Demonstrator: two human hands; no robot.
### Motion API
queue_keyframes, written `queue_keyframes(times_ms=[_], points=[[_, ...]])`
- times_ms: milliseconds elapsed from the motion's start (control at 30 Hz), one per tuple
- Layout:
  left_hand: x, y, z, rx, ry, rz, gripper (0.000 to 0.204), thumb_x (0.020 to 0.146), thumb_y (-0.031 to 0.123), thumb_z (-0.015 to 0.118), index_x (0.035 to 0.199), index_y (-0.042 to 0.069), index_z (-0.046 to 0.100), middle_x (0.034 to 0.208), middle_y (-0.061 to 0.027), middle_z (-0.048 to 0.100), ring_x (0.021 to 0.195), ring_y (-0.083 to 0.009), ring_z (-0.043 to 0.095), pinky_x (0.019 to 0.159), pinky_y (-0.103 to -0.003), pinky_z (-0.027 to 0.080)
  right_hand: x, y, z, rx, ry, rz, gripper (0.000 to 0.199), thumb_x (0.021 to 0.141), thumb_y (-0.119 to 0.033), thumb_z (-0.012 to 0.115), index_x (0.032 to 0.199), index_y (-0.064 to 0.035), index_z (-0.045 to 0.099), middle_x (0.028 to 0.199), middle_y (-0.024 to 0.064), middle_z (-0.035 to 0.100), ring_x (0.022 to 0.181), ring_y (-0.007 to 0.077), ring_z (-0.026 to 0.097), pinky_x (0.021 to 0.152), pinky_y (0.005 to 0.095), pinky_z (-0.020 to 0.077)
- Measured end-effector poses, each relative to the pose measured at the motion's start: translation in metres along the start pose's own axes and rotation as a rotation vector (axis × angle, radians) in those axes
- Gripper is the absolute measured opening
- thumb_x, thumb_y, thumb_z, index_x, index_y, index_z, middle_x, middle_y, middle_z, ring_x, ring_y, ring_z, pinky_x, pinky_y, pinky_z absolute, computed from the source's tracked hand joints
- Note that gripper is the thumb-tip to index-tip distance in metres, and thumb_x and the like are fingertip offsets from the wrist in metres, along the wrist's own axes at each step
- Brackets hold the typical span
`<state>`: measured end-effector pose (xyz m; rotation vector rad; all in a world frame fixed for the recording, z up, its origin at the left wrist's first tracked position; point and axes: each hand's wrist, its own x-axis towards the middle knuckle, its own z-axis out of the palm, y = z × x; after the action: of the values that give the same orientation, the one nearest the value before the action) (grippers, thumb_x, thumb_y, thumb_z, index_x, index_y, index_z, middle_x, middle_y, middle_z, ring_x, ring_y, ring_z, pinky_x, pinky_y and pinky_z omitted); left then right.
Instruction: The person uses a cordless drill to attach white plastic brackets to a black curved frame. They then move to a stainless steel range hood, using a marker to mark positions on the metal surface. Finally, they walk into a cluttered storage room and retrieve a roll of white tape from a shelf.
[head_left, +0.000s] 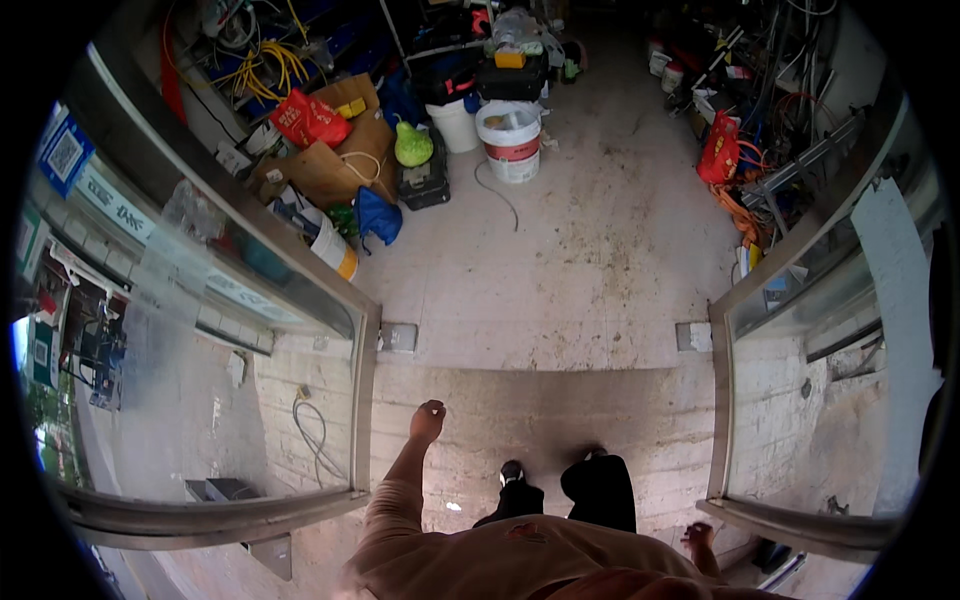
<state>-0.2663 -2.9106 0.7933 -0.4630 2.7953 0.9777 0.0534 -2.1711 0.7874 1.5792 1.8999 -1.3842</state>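
Note:
My left hand (429,422) swings out in front of my body, near the left glass door (365,400), touching nothing. Its fingers are curled in, and I see nothing in them. Low on the right, my right hand (699,537) hangs by my side near the right glass door (719,400). Its fingers are slightly bent and apart, with no object among them. Both feet are at the doorway step (450,385), the right one blurred.
Ahead lies a stained pale floor (460,290). On its left stand a white bucket with a red band (513,150), a black case (424,180), a green gourd (412,146) and a paper bag (335,165). Tools and a red bag (718,150) crowd the right wall.

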Motion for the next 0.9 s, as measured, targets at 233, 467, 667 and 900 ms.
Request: queue_keyframes(times_ms=[233, 467, 667, 900], points=[[0.113, 0.242, 0.033, 0.046, -0.199, 0.136, 0.031, 0.087, 0.032, 0.061, 0.109, 0.01, 0.065, 0.112, -0.017, 0.063, 0.108, -0.0342, 0.058, 0.093, -0.043, 0.047, 0.073, -0.175, -0.01, 0.179, -0.059, 0.193, 0.034, 0.082, -0.006, 0.061, 0.115, 0.0, 0.056, 0.078, 0.0136, 0.065, 0.051, 0.0233, 0.062, 0.038, 0.0331, 0.0451], [0.101, 0.288, -0.009, 0.426, -0.609, 0.124, 0.028, 0.087, 0.032, 0.055, 0.103, 0.013, 0.067, 0.112, -0.0151, 0.065, 0.107, -0.0322, 0.06, 0.089, -0.044, 0.048, 0.179, -0.582, 0.003, 0.125, -0.259, -0.503, 0.038, 0.084, -0.009, 0.058, 0.121, -0.0042, 0.055, 0.082, 0.0111, 0.067, 0.056, 0.0187, 0.063, 0.042, 0.0283, 0.0445], [0.183, 0.336, -0.034, 0.159, -0.342, -0.274, 0.017, 0.08, 0.017, 0.052, 0.089, 0.012, 0.066, 0.105, -0.0134, 0.065, 0.099, -0.0341, 0.061, 0.082, -0.043, 0.051, 0.171, -0.86, 0.066, 0.159, -0.447, -0.86, 0.035, 0.086, -0.012, 0.061, 0.12, -0.0058, 0.056, 0.087, 0.0041, 0.066, 0.066, 0.0128, 0.064, 0.053, 0.026, 0.0468], [0.336, 0.371, -0.013, 0.11, -0.408, -0.045, 0.011, 0.079, 0.016, 0.053, 0.078, 0.009, 0.062, 0.097, -0.0135, 0.065, 0.092, -0.0328, 0.062, 0.077, -0.043, 0.05, 0.244, -0.94, 0.117, -0.211, -0.378, -0.798, 0.036, 0.083, -0.017, 0.066, 0.115, -0.0014, 0.06, 0.095, 0.0147, 0.067, 0.066, 0.0192, 0.068, 0.063, 0.0319, 0.0539]])
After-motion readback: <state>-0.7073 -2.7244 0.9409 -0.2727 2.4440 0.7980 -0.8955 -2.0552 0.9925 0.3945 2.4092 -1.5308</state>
